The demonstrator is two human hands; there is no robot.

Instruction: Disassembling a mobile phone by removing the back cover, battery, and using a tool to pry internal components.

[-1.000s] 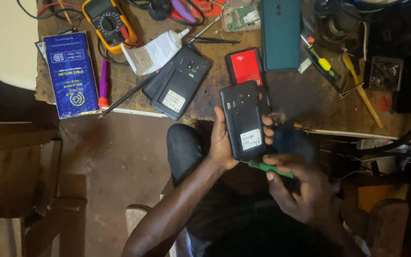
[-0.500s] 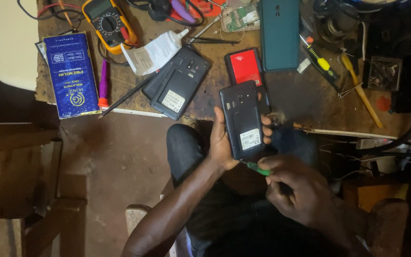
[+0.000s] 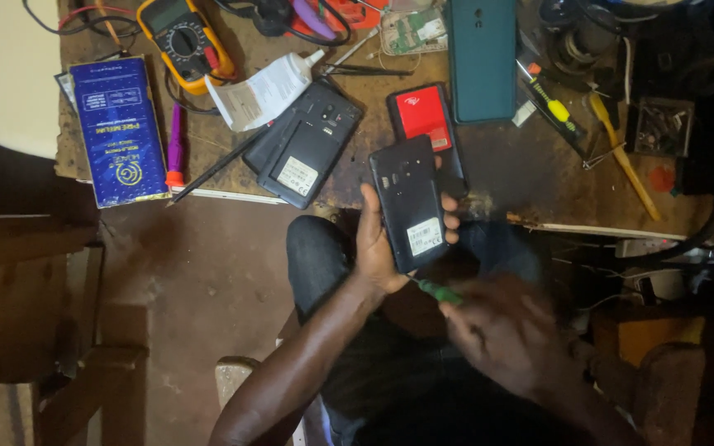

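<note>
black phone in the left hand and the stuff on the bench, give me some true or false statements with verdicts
1. The left hand holds a black phone with its back facing the camera. True.
2. The right hand is empty. False: it holds a green-handled tool whose tip points at the phone's lower edge.
3. A yellow multimeter lies on the workbench. True.
4. The blue box sits at the right end of the bench. False: it is at the left end, beside a pink pen.
5. A teal phone cover lies on the bench beyond a red-backed phone. True.
</note>
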